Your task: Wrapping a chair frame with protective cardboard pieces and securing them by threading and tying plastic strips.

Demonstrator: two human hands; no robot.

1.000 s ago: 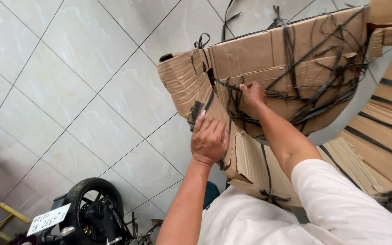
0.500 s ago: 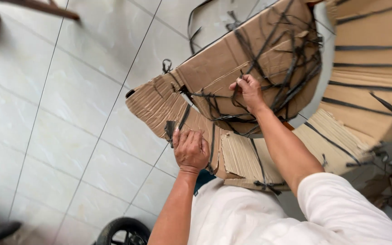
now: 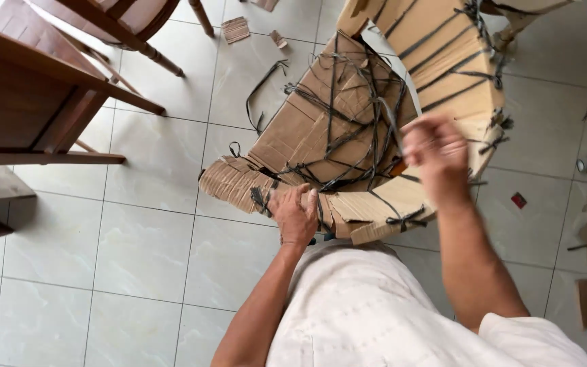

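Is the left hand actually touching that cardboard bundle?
Touching: the head view shows the left hand gripping the near edge of the strapped cardboard bundle, fingers pressed on it.

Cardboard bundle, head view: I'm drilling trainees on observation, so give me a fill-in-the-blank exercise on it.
1. The left hand rests on the near edge of the ____ bundle.
2. The bundle is tied with ____ straps.
3. The blurred right hand is ____ above the bundle.
4. The floor is laid with pale ____.

Missing words: cardboard; black; raised; tiles
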